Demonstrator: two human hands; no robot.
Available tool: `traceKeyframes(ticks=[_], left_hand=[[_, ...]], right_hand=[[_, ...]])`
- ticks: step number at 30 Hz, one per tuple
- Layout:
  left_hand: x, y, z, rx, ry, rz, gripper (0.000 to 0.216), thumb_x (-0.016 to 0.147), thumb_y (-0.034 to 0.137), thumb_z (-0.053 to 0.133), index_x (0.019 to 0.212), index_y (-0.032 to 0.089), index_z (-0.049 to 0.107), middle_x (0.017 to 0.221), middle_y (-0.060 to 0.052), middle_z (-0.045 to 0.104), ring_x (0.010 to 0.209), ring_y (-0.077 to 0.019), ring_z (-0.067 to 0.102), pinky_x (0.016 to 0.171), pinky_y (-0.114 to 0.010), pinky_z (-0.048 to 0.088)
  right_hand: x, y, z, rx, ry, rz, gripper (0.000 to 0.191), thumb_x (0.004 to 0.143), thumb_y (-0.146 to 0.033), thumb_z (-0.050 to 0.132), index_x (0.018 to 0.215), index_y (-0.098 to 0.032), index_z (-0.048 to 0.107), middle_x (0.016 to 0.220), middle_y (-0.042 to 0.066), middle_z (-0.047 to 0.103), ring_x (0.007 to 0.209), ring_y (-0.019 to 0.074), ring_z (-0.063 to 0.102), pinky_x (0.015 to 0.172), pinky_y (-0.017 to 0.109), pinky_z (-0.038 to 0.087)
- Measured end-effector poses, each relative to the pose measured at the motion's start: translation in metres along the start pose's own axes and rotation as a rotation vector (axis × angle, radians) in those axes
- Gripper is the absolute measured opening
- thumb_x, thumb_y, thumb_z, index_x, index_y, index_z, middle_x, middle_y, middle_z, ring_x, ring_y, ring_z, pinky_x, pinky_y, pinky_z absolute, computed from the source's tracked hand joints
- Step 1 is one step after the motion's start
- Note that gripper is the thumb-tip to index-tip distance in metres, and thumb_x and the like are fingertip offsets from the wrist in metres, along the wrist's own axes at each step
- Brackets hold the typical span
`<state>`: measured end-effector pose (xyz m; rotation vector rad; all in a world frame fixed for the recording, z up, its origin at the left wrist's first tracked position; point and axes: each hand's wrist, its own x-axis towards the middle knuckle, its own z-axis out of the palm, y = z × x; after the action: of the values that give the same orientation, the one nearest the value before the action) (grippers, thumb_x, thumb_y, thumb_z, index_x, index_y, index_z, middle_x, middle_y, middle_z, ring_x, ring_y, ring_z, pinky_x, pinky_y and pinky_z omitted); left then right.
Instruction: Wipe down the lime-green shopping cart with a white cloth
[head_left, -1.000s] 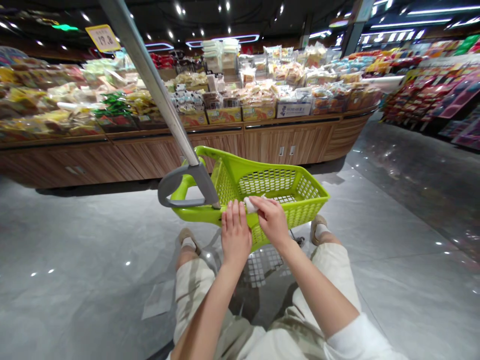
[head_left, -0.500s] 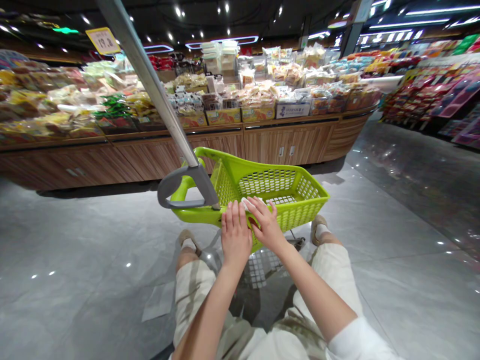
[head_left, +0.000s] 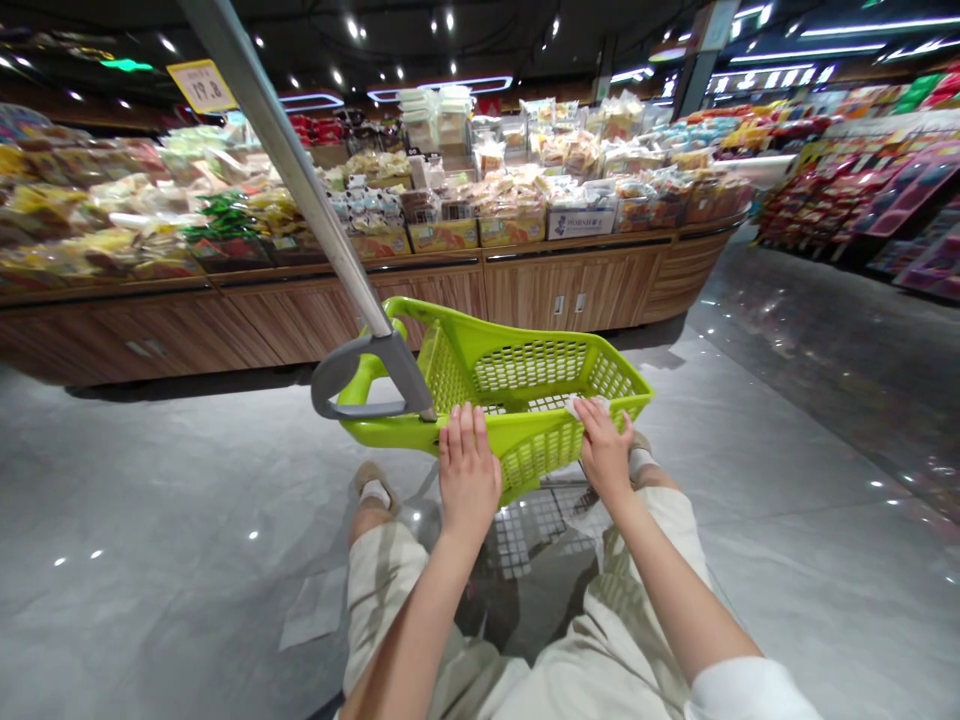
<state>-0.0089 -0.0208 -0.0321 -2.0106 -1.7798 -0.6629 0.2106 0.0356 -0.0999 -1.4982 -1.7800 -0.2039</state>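
Observation:
A lime-green plastic shopping cart basket [head_left: 525, 428] with perforated sides stands in front of me, between my legs. My left hand [head_left: 469, 470] is on its near rim, fingers together and laid over the edge; the thumb is hidden. My right hand [head_left: 606, 450] presses a white tissue [head_left: 574, 405] onto the same rim, closer to the right end. Much of the tissue is covered by the fingers. At the basket's left end is a grey loop-shaped handle piece [head_left: 326, 385], from which a metal pole [head_left: 330, 230] slants up and left.
Behind the cart runs a wood-panelled display counter [head_left: 427, 285] heaped with packaged food. A price sign [head_left: 201, 87] hangs at upper left. More shelves [head_left: 832, 190] stand at far right. Shiny grey tiles [head_left: 150, 500] cover the floor, and a wire rack [head_left: 525, 530] shows below the basket.
My right hand has slid the tissue rightward along the near rim, away from my left hand. My left hand stays at the same spot on the rim.

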Motion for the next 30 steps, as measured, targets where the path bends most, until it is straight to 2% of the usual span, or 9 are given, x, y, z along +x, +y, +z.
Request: traceKeyframes(ticks=[6, 8, 11, 14, 18, 21, 24, 27, 30], left_hand=[[0.0, 0.0, 0.001, -0.008, 0.033, -0.002, 0.065, 0.086, 0.015, 0.05, 0.148, 0.004, 0.035, 0.152, -0.022, 0.042, 0.148, -0.0323, 0.029, 0.121, -0.053, 0.027], [-0.001, -0.001, 0.002, -0.011, 0.044, -0.004, 0.064, 0.088, 0.016, 0.048, 0.15, 0.005, 0.034, 0.152, -0.021, 0.043, 0.148, -0.0314, 0.03, 0.121, -0.053, 0.028], [-0.001, -0.002, 0.002, -0.018, 0.022, 0.006, 0.067, 0.086, 0.015, 0.049, 0.15, 0.006, 0.033, 0.154, -0.02, 0.041, 0.149, -0.0313, 0.028, 0.121, -0.053, 0.026], [-0.001, -0.002, 0.0, -0.019, 0.003, 0.005, 0.069, 0.083, 0.013, 0.05, 0.15, 0.006, 0.033, 0.155, -0.019, 0.039, 0.149, -0.0317, 0.027, 0.122, -0.053, 0.025], [0.0, -0.002, -0.003, -0.017, -0.013, -0.004, 0.069, 0.083, 0.014, 0.051, 0.15, 0.005, 0.034, 0.155, -0.018, 0.04, 0.149, -0.032, 0.027, 0.122, -0.051, 0.024], [-0.001, -0.002, -0.005, -0.014, -0.031, 0.004, 0.069, 0.083, 0.013, 0.051, 0.15, 0.004, 0.034, 0.157, -0.019, 0.038, 0.149, -0.0318, 0.026, 0.122, -0.05, 0.025], [-0.001, -0.001, -0.004, -0.024, -0.031, 0.0, 0.07, 0.083, 0.013, 0.051, 0.15, 0.005, 0.033, 0.157, -0.019, 0.037, 0.15, -0.0315, 0.025, 0.122, -0.051, 0.025], [0.0, 0.0, -0.004, -0.021, -0.026, -0.002, 0.071, 0.083, 0.013, 0.051, 0.151, 0.004, 0.031, 0.158, -0.019, 0.035, 0.15, -0.0317, 0.024, 0.122, -0.052, 0.024], [0.0, 0.0, -0.007, 0.008, -0.051, 0.006, 0.07, 0.085, 0.014, 0.05, 0.152, 0.003, 0.029, 0.161, -0.019, 0.03, 0.151, -0.0319, 0.02, 0.123, -0.051, 0.024]], right_hand=[[0.015, -0.113, -0.002, 0.187, -0.155, -0.166, 0.063, 0.084, -0.005, 0.04, 0.144, -0.026, 0.047, 0.14, 0.005, 0.059, 0.133, 0.0198, 0.049, 0.119, 0.045, 0.011], [0.019, -0.135, -0.006, 0.224, -0.188, -0.197, 0.061, 0.085, -0.007, 0.041, 0.143, -0.026, 0.048, 0.141, 0.005, 0.059, 0.132, 0.019, 0.05, 0.119, 0.044, 0.012], [0.019, -0.127, -0.007, 0.213, -0.204, -0.232, 0.061, 0.085, -0.007, 0.042, 0.142, -0.026, 0.048, 0.14, 0.005, 0.059, 0.133, 0.0196, 0.049, 0.119, 0.046, 0.01], [0.013, -0.081, -0.004, 0.145, -0.183, -0.194, 0.064, 0.083, -0.004, 0.04, 0.143, -0.026, 0.047, 0.141, 0.006, 0.059, 0.134, 0.0198, 0.048, 0.118, 0.048, 0.008], [0.006, -0.008, -0.006, 0.009, -0.099, -0.036, 0.064, 0.081, -0.003, 0.039, 0.139, -0.026, 0.052, 0.14, 0.005, 0.06, 0.134, 0.0211, 0.049, 0.116, 0.051, 0.013], [0.006, 0.016, -0.008, -0.054, -0.063, 0.057, 0.063, 0.08, -0.003, 0.038, 0.136, -0.025, 0.055, 0.139, 0.006, 0.061, 0.135, 0.0232, 0.048, 0.115, 0.053, 0.016], [0.009, -0.007, -0.007, -0.039, -0.057, 0.104, 0.064, 0.077, -0.001, 0.037, 0.133, -0.023, 0.057, 0.136, 0.007, 0.063, 0.134, 0.025, 0.049, 0.115, 0.055, 0.015], [0.01, -0.064, -0.002, 0.057, -0.115, 0.029, 0.067, 0.075, 0.001, 0.038, 0.134, -0.023, 0.056, 0.135, 0.007, 0.063, 0.133, 0.0237, 0.049, 0.116, 0.053, 0.013], [0.01, -0.118, 0.0, 0.149, -0.181, -0.052, 0.072, 0.075, 0.0, 0.039, 0.143, -0.024, 0.047, 0.142, 0.007, 0.057, 0.138, 0.0213, 0.043, 0.116, 0.05, 0.014]])
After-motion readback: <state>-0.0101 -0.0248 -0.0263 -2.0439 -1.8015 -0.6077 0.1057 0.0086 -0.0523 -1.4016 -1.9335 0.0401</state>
